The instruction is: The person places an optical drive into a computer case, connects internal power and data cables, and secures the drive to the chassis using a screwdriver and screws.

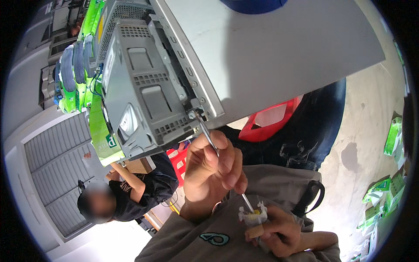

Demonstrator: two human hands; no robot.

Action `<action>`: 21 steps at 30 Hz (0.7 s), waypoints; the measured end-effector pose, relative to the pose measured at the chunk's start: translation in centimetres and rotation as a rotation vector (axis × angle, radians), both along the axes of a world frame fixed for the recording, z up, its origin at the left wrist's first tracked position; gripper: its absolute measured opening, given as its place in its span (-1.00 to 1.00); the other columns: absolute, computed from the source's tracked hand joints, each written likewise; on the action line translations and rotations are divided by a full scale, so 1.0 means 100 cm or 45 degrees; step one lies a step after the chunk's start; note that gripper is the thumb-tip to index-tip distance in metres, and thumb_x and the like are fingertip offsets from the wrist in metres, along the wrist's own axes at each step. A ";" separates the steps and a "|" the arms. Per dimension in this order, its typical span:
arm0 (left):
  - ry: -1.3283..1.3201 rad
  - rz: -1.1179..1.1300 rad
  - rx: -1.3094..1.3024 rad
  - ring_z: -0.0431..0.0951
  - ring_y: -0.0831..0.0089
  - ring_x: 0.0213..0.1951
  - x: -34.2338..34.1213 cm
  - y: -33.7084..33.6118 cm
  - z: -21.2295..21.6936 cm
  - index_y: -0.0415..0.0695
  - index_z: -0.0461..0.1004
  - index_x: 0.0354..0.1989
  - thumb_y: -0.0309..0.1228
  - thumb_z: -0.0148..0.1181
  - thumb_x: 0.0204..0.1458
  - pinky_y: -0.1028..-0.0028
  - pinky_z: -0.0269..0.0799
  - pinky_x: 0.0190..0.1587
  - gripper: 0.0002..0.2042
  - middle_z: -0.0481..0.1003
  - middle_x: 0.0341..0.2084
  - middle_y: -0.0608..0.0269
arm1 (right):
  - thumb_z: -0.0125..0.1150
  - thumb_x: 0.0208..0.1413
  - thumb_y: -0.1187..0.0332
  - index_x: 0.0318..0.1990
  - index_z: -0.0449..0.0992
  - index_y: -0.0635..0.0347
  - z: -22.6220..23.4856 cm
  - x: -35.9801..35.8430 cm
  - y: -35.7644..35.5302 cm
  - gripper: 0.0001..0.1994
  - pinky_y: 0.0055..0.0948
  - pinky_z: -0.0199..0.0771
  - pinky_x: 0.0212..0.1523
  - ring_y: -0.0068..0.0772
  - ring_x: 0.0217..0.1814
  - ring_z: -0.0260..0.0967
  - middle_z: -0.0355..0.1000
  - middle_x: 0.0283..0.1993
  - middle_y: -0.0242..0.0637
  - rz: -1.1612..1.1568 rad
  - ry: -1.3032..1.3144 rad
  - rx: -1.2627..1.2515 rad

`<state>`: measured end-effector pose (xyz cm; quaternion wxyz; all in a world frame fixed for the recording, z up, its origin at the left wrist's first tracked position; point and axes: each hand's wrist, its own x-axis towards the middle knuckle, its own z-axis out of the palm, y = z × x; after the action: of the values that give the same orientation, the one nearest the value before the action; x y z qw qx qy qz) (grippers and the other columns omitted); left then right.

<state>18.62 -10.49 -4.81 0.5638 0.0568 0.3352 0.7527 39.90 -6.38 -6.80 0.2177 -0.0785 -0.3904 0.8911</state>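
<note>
My left hand (211, 170) is closed round a slim metal tool (208, 139) whose exact kind I cannot make out. The tool's upper tip reaches the corner of a grey metal computer case (152, 83) with perforated panels, beside a small metal fitting. Below the fist, a metal shaft in the same line runs down to a small white plastic piece (253, 218) with a yellow part inside. My right hand (281, 231) pinches that white piece, and a beige strip wraps one of its fingers. The case's inside is mostly hidden.
A grey tabletop (301, 48) lies beside the case, with a blue object (255, 5) at its far edge. A red plastic crate (266, 122) is underneath. At left, another person (148, 187) handles a box. Green packages (104, 135) hang by the case; others lie at far right.
</note>
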 end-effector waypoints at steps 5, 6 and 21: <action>-0.085 0.069 -0.067 0.49 0.42 -0.43 0.001 0.003 0.005 -0.21 0.34 0.06 -0.55 0.13 0.25 0.20 0.70 -0.42 -0.76 0.44 -0.36 0.25 | -0.11 0.45 0.37 0.02 0.47 0.38 0.017 -0.003 0.001 -0.73 -0.31 0.44 -0.22 -0.36 -0.34 0.42 0.45 -0.18 -0.03 -0.094 -0.088 0.063; -0.096 0.059 -0.081 0.49 0.41 -0.43 0.001 0.003 0.006 -0.22 0.34 0.05 -0.54 0.14 0.24 0.19 0.70 -0.42 -0.76 0.43 -0.36 0.24 | -0.10 0.45 0.37 0.02 0.47 0.39 0.021 -0.001 0.003 -0.73 -0.30 0.45 -0.22 -0.36 -0.33 0.42 0.45 -0.17 -0.03 -0.092 -0.103 0.109; -0.211 -0.131 -0.131 0.63 0.21 -0.27 -0.012 -0.003 0.003 -0.24 0.38 0.06 -0.24 0.13 0.31 0.07 0.65 -0.14 -0.67 0.53 -0.32 0.04 | -0.06 0.42 0.44 0.03 0.36 0.36 0.030 0.007 -0.017 -0.82 -0.27 0.51 -0.18 -0.39 -0.34 0.43 0.42 -0.09 0.03 -0.030 -0.187 -0.155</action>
<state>17.43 -10.82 -4.55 0.6298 -0.0174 0.3221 0.7066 40.58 -8.10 -3.82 0.1938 -0.1612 -0.3494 0.9024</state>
